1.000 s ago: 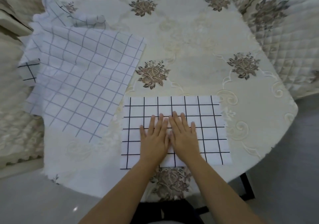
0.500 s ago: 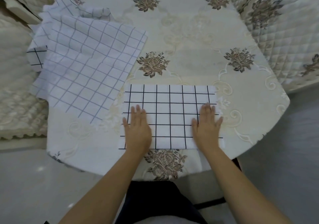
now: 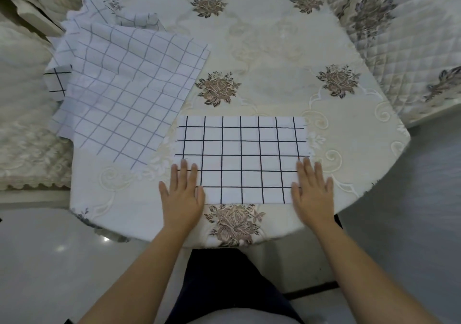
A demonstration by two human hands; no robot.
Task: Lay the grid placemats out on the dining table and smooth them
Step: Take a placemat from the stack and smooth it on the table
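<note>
A white placemat with a black grid [image 3: 240, 160] lies flat near the table's front edge. My left hand [image 3: 183, 195] rests palm down on its lower left corner, fingers spread, partly on the tablecloth. My right hand [image 3: 313, 191] lies flat on its lower right corner, likewise reaching past the mat's edge. Neither hand grips anything. A loose pile of other grid placemats [image 3: 124, 91] sits at the left of the table, the top one showing faint grey lines, with a black-grid piece [image 3: 57, 80] sticking out at the far left.
The dining table [image 3: 274, 56] is round, covered by a cream cloth with brown flower motifs. Quilted chair backs stand at the right [image 3: 404, 39] and left [image 3: 22, 114]. Grey floor shows beyond the table's front edge, and my dark-clothed lap is below.
Both hands slid apart from the middle of the black-grid placemat to its left and right lower corners. The mat lies flat in the same place.
</note>
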